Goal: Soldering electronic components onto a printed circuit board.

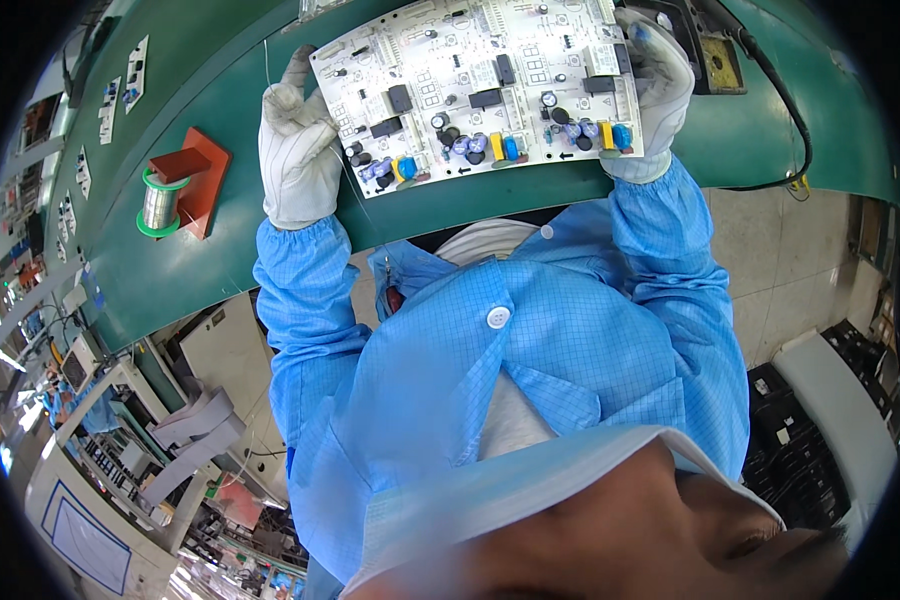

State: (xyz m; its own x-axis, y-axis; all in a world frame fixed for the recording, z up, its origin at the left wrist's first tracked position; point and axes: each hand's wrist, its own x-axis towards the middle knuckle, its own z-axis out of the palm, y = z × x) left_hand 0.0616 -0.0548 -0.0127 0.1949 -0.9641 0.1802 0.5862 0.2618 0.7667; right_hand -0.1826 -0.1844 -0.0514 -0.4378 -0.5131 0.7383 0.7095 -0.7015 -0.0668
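Note:
A white circuit board panel spans the space between my hands, with black, blue and yellow components on its upper face. My left hand, in a white glove, is closed on the panel's left edge. At the opposite edge, my gloved right hand grips the panel, its fingers partly hidden behind it. A thin strand, wire-like, runs close to my left hand; I cannot tell whether the fingers hold it. Left of that hand, a spool of solder wire with green rims sits on a red-brown holder.
The green bench top curves along its near edge. At the back right stands a dark tray with a yellow sponge, and a black cable loops beside it. Small white boards lie on the far left. Black trays are stacked at lower right.

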